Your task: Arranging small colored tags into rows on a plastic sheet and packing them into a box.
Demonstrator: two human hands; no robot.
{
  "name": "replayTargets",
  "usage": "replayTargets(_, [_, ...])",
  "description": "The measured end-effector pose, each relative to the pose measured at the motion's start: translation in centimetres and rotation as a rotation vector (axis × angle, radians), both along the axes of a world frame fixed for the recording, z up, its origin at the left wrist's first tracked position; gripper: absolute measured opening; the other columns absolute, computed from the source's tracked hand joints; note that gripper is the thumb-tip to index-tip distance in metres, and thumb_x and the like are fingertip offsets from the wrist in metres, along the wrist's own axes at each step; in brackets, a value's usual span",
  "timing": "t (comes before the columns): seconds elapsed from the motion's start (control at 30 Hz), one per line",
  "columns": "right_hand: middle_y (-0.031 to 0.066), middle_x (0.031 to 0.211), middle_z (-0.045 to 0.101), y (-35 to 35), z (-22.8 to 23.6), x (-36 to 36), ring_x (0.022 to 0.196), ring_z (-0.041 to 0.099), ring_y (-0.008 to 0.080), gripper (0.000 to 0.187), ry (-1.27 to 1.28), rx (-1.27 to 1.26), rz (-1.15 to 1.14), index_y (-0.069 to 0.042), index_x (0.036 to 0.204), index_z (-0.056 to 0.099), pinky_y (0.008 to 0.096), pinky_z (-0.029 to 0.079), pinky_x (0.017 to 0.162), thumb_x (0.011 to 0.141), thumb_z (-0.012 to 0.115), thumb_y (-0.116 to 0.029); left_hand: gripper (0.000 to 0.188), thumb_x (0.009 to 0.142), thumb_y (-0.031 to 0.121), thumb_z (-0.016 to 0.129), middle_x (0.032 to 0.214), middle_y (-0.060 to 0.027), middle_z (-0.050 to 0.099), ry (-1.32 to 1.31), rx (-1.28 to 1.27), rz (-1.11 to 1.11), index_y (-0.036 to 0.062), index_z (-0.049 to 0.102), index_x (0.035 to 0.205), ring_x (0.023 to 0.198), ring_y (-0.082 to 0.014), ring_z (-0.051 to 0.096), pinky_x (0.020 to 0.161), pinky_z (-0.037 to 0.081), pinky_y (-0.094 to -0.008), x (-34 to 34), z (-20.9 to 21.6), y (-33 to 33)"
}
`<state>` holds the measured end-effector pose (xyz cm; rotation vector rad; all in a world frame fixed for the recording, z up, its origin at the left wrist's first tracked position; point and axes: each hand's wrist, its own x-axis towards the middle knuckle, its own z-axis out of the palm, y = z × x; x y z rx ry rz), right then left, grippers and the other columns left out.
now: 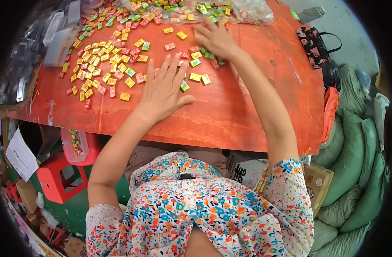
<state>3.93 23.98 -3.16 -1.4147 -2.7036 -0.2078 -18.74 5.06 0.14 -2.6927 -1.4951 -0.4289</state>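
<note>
- One wide tabletop of red-painted wood (234,113), stretching under both hands.
- Several bulging sacks of green woven material (348,152), piled to the right of the tabletop.
- A crumpled, transparent plastic bag (252,13), lying at the far edge.
- A black handbag with pink pattern (311,47), at the right edge.
- Left hand (162,88), palm down, with fingers released and stretched forward, thumb spread to the side.
- Right hand (217,39), placed farther forward, with fingers a little bent; not possible to tell if grasping something.
- Many small rectangular boxes in yellow, pink-red and green (125,96): loosely scattered to the left of the left hand, some between the hands, some just beside the right wrist, densely heaped along the far side.
</note>
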Motion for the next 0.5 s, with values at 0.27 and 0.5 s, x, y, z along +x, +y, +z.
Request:
replayTargets(0.27, [0.0054,0.162,0.012,-15.6,7.0,1.7,0.148,0.008,0.0373,0.069,0.127,-0.399,0.122,-0.027,0.154,0.022,0.0649,0.002,0.113,0.096,0.031,-0.062,0.103,0.078,0.069,0.056,0.157,-0.0137,0.023,-0.006,-0.035,-0.038,0.0049,0.024,0.151,0.145,-0.0321,0.021,0.114,0.011,-0.0624,-1.5,1.0,-2.2])
replayTargets(0.5, [0.0085,0.160,0.019,-19.0,7.5,8.6,0.149,0.009,0.0294,0.066,0.386,-0.300,-0.099,-0.018,0.152,0.028,0.0538,0.000,0.117,0.098,0.037,-0.055,0.093,0.081,0.069,0.053,0.158,-0.0070,0.025,0.030,-0.043,-0.117,0.0084,0.032,0.149,0.146,-0.0304,0.019,0.115,0.009,-0.0617,-1.3,1.6,-3.3])
